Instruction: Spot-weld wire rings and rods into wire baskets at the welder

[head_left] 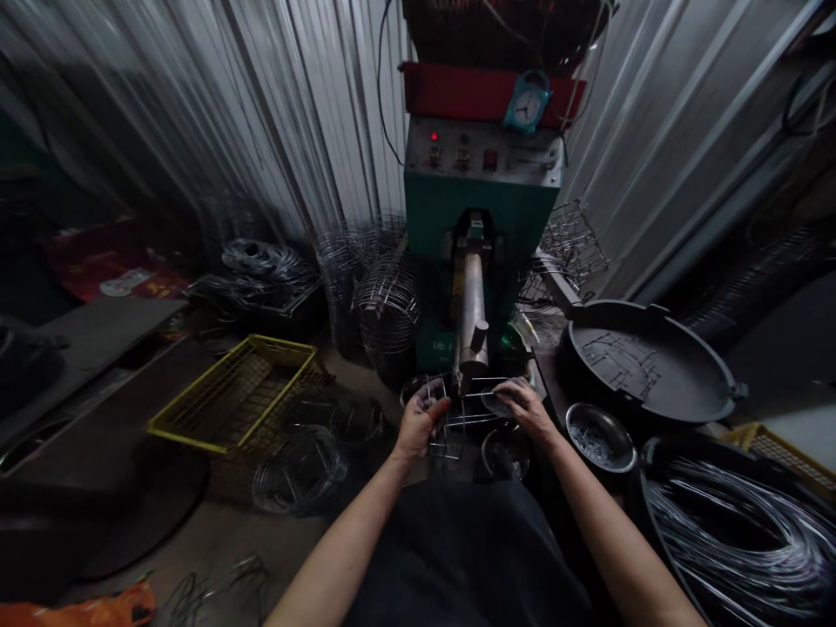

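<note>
A small wire rack (pixel 462 421) of rings and straight rods is held under the electrode of a green spot welding machine (pixel 434 261). My left hand (pixel 421 418) is closed on the ringed left end of it. On the other side, my right hand (pixel 524 407) pinches a straight metal rod (pixel 484 394) near its right end. The welder's thick metal arm (pixel 473 322) comes down between both hands, its tip close to the rods. Whether the tip touches the wire, I cannot tell.
Right of my hands are a metal bowl of small wire pieces (pixel 601 437), a large black pan (pixel 653 361) and a tub of wire coils (pixel 738 522). A yellow basket (pixel 235 392) and wire rings (pixel 300 470) lie left. Stacked wire frames (pixel 387 305) stand beside the welder.
</note>
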`<state>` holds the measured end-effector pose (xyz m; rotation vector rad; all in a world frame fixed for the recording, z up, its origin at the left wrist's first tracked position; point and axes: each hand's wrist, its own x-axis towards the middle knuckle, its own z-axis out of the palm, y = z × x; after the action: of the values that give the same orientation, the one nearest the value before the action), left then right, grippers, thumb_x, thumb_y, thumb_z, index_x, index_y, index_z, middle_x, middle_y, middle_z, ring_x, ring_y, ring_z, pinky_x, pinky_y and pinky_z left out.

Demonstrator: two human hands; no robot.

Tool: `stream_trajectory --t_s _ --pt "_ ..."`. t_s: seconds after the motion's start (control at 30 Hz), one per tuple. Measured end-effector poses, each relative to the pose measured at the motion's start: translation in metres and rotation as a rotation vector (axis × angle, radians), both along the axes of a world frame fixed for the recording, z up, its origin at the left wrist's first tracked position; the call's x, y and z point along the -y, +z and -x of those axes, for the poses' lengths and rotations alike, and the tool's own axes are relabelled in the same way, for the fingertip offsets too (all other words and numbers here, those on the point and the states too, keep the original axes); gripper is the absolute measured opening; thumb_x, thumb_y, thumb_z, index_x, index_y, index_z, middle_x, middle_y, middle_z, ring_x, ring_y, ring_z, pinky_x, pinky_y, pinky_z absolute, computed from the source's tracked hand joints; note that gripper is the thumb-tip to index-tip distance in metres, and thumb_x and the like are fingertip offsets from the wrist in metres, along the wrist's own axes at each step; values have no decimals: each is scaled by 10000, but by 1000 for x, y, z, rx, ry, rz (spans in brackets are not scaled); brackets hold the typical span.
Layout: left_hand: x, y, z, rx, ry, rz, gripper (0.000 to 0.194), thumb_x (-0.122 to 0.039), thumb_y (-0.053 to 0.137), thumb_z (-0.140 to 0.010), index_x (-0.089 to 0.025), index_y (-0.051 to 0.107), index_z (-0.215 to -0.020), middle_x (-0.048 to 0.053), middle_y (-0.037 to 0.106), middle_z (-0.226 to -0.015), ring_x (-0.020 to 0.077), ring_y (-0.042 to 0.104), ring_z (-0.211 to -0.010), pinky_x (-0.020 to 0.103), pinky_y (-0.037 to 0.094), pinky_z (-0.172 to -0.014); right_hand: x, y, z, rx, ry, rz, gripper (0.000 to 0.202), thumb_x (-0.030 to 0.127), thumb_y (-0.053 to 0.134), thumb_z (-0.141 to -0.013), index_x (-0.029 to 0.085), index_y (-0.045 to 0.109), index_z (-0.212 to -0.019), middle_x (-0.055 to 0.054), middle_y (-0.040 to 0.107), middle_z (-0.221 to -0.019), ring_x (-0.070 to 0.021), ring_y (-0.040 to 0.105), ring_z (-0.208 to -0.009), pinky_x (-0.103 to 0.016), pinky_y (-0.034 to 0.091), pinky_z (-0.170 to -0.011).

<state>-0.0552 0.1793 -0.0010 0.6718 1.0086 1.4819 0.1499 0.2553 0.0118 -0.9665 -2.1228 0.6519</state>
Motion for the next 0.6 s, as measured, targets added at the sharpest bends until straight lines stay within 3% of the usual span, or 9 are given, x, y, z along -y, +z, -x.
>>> stream_trajectory --t_s 0.6 --pt "0 5 -1 7 9 8 560 -354 717 -580 -134 524 -1057 -97 425 -460 10 299 -294 154 168 -293 -1 -5 -1 -8 -8 9 154 315 484 -810 226 610 -811 -27 591 -792 -191 495 -823 -347 363 -779"
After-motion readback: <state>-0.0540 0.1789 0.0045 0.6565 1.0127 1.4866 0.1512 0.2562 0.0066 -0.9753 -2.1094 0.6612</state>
